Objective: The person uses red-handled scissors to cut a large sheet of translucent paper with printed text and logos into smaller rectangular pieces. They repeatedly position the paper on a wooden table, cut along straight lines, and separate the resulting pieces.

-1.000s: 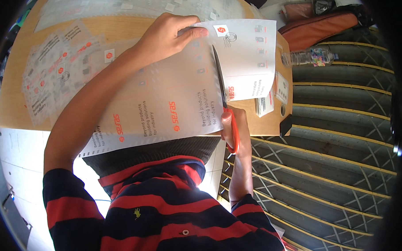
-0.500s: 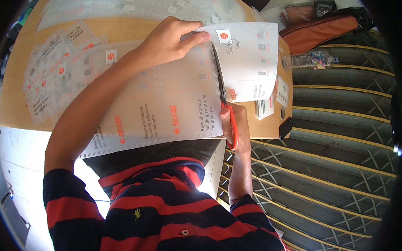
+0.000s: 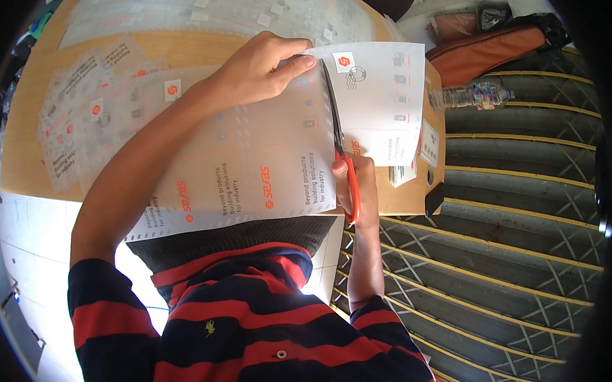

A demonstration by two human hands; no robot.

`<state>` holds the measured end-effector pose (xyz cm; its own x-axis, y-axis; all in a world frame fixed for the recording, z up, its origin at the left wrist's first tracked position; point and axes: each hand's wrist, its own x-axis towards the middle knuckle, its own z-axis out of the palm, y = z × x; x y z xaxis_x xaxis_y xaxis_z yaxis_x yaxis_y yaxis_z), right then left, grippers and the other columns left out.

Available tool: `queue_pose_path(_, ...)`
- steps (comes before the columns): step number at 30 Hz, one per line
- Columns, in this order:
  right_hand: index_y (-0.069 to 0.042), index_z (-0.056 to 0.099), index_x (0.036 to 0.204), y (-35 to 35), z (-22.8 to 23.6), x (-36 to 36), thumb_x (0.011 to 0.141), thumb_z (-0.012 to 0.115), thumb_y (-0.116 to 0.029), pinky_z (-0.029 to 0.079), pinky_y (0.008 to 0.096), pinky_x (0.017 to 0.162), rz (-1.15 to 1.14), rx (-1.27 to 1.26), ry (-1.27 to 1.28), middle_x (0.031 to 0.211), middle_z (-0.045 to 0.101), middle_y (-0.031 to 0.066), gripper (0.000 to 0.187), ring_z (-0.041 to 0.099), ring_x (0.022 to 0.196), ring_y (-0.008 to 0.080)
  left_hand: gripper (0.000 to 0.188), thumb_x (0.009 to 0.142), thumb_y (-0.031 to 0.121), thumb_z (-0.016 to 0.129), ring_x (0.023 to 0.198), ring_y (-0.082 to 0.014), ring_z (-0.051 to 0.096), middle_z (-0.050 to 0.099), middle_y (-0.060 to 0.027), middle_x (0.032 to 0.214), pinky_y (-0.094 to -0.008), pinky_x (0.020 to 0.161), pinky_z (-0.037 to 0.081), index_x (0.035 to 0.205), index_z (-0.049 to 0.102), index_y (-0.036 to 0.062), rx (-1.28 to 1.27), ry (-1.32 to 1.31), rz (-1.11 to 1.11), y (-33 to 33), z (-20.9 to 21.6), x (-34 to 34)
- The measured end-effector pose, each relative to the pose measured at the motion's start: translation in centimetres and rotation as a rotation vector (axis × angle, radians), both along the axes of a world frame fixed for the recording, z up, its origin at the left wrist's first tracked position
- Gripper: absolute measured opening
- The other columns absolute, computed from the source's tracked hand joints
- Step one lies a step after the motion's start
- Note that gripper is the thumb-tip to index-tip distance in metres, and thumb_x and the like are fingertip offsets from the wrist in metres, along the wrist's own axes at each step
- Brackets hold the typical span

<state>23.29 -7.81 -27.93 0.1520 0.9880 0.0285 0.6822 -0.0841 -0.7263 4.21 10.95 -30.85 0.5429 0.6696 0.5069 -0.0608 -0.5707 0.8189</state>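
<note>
A large translucent printed sheet (image 3: 250,146) spreads over the near side of the table and overhangs its front edge. My left hand (image 3: 264,68) pinches its far edge between thumb and fingers. In my right hand (image 3: 361,182) are scissors with red handles (image 3: 352,189), the thumb through one loop. Their dark blades (image 3: 333,106) point away from me along a cut, the tips close to my left fingertips. Right of the blades, the partly severed piece (image 3: 390,97) curls up, with an orange-and-white square and small grey pictures on it.
Loose printed sheets (image 3: 62,145) lie at the table's left, and more translucent sheets (image 3: 212,19) at the back. A small stack of cards (image 3: 404,175) sits near the right edge. Beyond it are a plastic bottle (image 3: 474,96), a brown bag (image 3: 486,48) and a folding metal gate (image 3: 515,204).
The sheet and my left hand have shifted slightly toward me. The scissors' handles have moved a little left, and the blades still lie along the cut.
</note>
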Motion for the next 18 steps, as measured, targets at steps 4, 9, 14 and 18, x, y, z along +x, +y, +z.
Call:
queue_pose_path(4,0.003,0.042,0.061,0.3,-0.1,0.1,0.08,0.06,-0.074,0.028,0.0353,0.048,0.035,0.036,-0.018,0.051,0.032,0.0037,0.082,0.03,0.055,0.0148,0.028,0.098,0.023,0.053,0.049,-0.0252,0.048,0.052,-0.0157,0.057,-0.0394,0.052,0.039,0.085,0.06,-0.0006,-0.051,0.04,-0.013,-0.2,0.7,-0.2)
queue_pose_path(9,0.002,0.04,0.059,0.9,-0.1,0.0,0.081,0.06,-0.073,0.029,0.035,0.048,0.059,0.041,-0.054,0.05,0.03,0.0039,0.081,0.031,0.055,0.0147,0.03,0.099,0.024,0.053,0.05,-0.0243,0.049,0.051,-0.0144,0.055,-0.0394,0.053,0.039,0.084,0.061,-0.0011,-0.021,0.085,-0.038,-0.5,0.6,0.0)
queue_pose_path(14,0.003,0.042,0.06,0.7,-0.5,0.5,0.082,0.059,-0.072,0.033,0.0353,0.051,0.026,-0.04,-0.018,0.049,0.032,0.0051,0.08,0.032,0.054,0.015,0.031,0.099,0.023,0.053,0.05,-0.0242,0.048,0.05,-0.0139,0.054,-0.0394,0.054,0.039,0.082,0.061,-0.0012,-0.029,0.09,-0.049,-0.4,0.7,-0.1)
queue_pose_path(18,-0.002,0.048,0.061,0.9,0.4,0.8,0.084,0.049,-0.077,0.033,0.0278,0.042,0.084,-0.08,-0.062,0.051,0.04,0.0009,0.078,0.039,0.045,0.0095,0.029,0.098,0.021,0.055,0.05,-0.0238,0.048,0.05,-0.0139,0.054,-0.0389,0.053,0.039,0.08,0.06,-0.0018,-0.02,0.182,-0.124,-0.5,1.1,-0.3)
